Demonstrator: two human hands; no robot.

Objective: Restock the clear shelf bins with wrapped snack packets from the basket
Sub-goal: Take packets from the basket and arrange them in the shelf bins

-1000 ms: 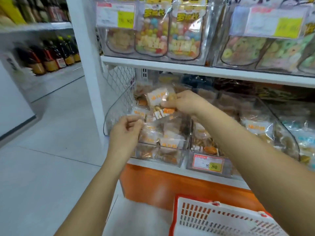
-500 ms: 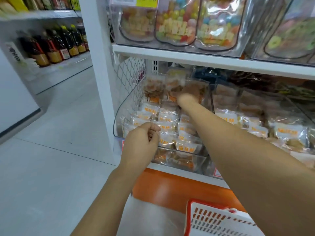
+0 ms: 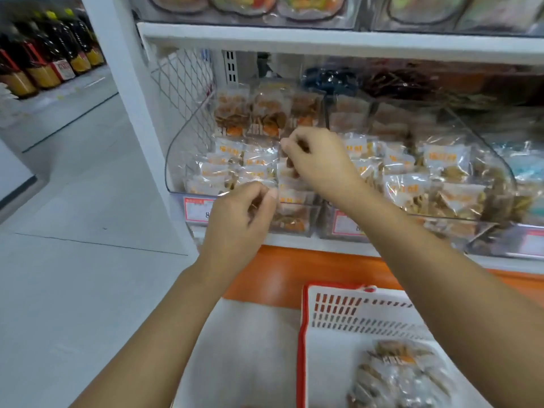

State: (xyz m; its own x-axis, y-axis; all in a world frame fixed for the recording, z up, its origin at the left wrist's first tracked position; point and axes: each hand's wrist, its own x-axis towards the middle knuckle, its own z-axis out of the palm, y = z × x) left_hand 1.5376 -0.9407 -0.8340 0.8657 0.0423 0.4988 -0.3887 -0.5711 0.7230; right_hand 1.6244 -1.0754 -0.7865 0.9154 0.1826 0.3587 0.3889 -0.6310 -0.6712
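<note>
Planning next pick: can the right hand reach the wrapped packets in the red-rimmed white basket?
Probably yes. The clear-wrapped snack packets lie uncovered in the red-rimmed white plastic basket, below the right forearm. The right hand is at the clear plastic bin; unclear whether its fingers are free.

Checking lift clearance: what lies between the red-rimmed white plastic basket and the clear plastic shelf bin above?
Head view: between basket and bin lie the white shelf edge and orange base panel; left forearm and right forearm cross in front.
</note>
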